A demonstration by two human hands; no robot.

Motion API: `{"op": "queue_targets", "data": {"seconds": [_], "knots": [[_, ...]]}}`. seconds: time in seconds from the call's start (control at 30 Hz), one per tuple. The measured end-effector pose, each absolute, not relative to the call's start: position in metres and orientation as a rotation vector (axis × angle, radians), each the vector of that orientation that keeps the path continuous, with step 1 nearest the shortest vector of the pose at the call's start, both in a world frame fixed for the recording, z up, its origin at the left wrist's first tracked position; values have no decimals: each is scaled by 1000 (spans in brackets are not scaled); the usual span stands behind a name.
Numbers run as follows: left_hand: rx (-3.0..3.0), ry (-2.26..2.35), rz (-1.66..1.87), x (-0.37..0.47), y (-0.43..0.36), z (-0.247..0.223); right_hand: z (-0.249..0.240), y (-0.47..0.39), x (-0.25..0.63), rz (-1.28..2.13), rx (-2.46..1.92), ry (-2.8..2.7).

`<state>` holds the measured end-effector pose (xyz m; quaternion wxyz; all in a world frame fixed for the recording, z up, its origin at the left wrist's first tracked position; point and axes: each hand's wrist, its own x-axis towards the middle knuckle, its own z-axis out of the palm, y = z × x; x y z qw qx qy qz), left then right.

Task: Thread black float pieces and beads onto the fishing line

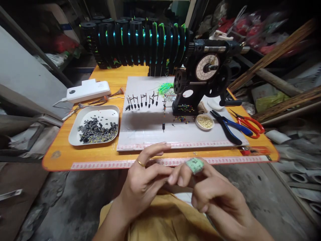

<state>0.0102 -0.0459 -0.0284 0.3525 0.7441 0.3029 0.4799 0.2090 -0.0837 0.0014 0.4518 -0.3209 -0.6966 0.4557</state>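
Note:
Both hands meet over my lap, just in front of the table's near edge. My left hand (145, 182) wears a gold ring; its thumb and lower fingers pinch close together while another finger stretches forward. My right hand (215, 190) is curled, with green tape (195, 165) around one finger, and its fingertips touch the left fingertips. Anything between them is too small or hidden to make out. Beyond the hands, a small black cylinder with a pin (163, 127) lies on the grey board (142, 130). Several similar black pieces with wire stems (141, 104) stand in a row farther back.
A white tray (72, 134) of small dark parts sits left, near a white power strip (87, 90). A hand-cranked machine with a dial (200, 83) and black spools (135, 43) stands behind. On the right are a dish of gold beads (204, 122), blue pliers (229, 127) and red-handled pliers (250, 125).

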Motion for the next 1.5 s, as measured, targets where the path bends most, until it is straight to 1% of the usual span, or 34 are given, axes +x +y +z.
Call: {"op": "queue_targets", "data": {"seconds": [0.07, 0.17, 0.23, 0.33, 0.47, 0.7, 1.17, 1.27, 1.33, 1.43, 1.5], "knots": [[1942, 835, 1306, 10, -47, -30, -1, -84, 209, 1169, -770, -1646], [1907, 890, 1342, 14, -51, -28, -3, -84, 204, 1106, -876, -1553], [1757, 941, 1325, 20, -54, -25, -3, -83, 199, 1069, -994, -1440], [1399, 1012, 1323, 30, -55, -21, -1, -81, 189, 1134, -1071, -1240], [1024, 907, 1305, 38, -54, -22, 0, -77, 180, 1191, -1055, -1121], [799, 884, 1305, 39, -55, -23, -3, -75, 178, 1229, -1053, -1090], [899, 832, 1321, 38, -57, -19, -3, -76, 180, 1292, -1043, -1050], [1070, 882, 1310, 33, -57, -18, -1, -76, 180, 1333, -1037, -981], [1289, 919, 1304, 28, -55, -16, 0, -75, 180, 1372, -1030, -938], [1622, 881, 1312, 23, -51, -10, 0, -72, 183, 1413, -1025, -915], [1719, 855, 1313, 22, -48, -7, 0, -69, 185, 1439, -1008, -925]]}}
